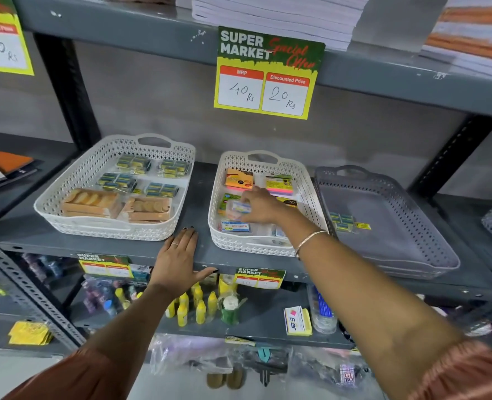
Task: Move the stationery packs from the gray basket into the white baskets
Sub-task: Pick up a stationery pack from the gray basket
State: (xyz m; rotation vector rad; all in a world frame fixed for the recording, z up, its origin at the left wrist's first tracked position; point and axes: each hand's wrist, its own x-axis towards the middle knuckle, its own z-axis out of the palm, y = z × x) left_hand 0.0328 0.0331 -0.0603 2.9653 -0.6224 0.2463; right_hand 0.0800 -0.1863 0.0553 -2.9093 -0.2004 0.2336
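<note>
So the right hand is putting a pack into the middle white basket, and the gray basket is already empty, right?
Not quite. In the head view the right hand is putting a pack into the middle white basket, but the gray basket still has one pack at its left side.

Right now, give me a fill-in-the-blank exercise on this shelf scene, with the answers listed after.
1. The right hand holds a small pack over the ____ white basket.
2. The left hand lies flat on the ____ between the two white baskets.
3. The gray basket still contains ____ pack.
4. On the sign, the discounted price reads ____ Rs.

Answers: middle; shelf; one; 20
</note>
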